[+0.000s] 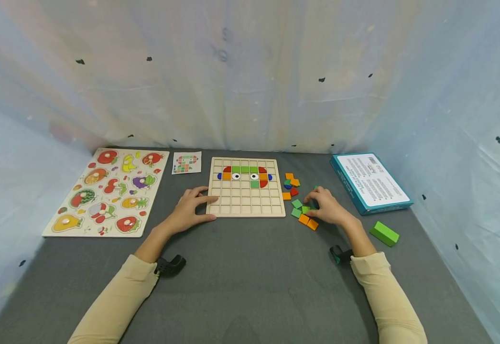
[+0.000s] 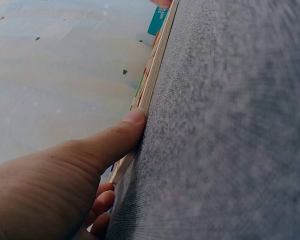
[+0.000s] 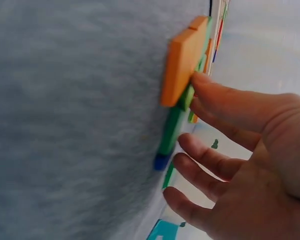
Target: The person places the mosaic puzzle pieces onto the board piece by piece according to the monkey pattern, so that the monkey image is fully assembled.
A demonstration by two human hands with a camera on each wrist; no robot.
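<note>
Two hands reach forward over a dark grey table [image 1: 233, 286]. Your left hand [image 1: 187, 210] grasps the near-left corner of the wooden board [image 1: 250, 209], thumb on its near edge and fingers at its left side. The board lies flat in the middle of the table, ruled into a grid. Set in its far half are coloured pieces: green squares between red rounded corners, two eyes [image 1: 235, 177] flanked by orange pieces, and a blue half-round at either end.

Your right hand [image 1: 325, 206] is just right of the board, low over the loose tiles [image 1: 297, 204]. Its thumb and forefinger are at a green tile [image 3: 187, 97], though you cannot tell whether they pinch it; the other fingers are spread and loosely bent. Orange, green, blue and red tiles lie around, some overlapping.

Beyond your left hand, a small card [image 1: 186, 163] with a printed coloured pattern lies near the board's far-left corner. Farther left is a fruit puzzle [image 1: 118, 196]. To your right are a teal-edged box [image 1: 370, 181], white label up, and, nearer you, a green block [image 1: 385, 233].
</note>
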